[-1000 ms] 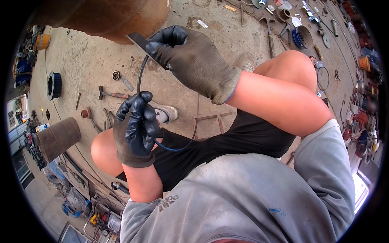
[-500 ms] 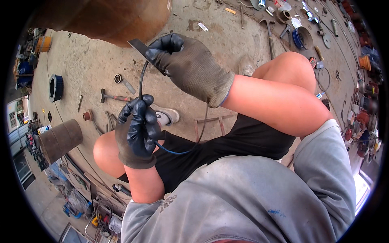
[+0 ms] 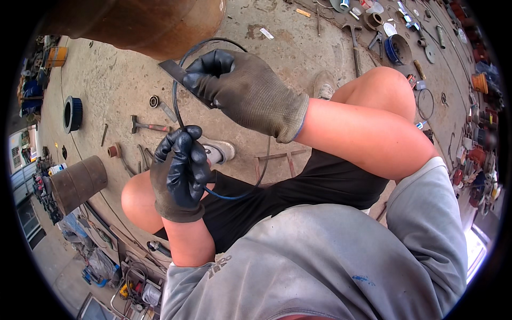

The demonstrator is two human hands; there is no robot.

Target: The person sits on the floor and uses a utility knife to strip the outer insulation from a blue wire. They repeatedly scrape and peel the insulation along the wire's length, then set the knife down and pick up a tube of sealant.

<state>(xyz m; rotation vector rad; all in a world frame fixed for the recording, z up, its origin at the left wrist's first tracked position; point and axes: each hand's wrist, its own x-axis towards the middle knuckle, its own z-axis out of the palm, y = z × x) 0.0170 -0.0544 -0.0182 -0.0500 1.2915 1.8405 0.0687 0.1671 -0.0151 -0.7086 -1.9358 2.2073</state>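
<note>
My right hand, in a dark coated work glove, is closed round a flat dark metal strip that slants up to the left. Gloved the same way, my left hand pinches a thin black cable, with the other fingers curled. From the left fingertips the cable rises past the strip, crossing close to it, and arches over the right hand. Behind that hand it drops toward my lap and curves back to the left hand, looking bluish low down. Whether strip and cable touch I cannot tell.
A large rusty drum stands close beyond my hands. On the concrete floor lie a hammer, a bearing, a black ring-shaped part and, at right, another hammer. A rusty cylinder is at left.
The cable now arches above the right hand, where earlier only a short run showed below the strip. My right hand and the strip have shifted slightly left; the left hand has barely moved.
</note>
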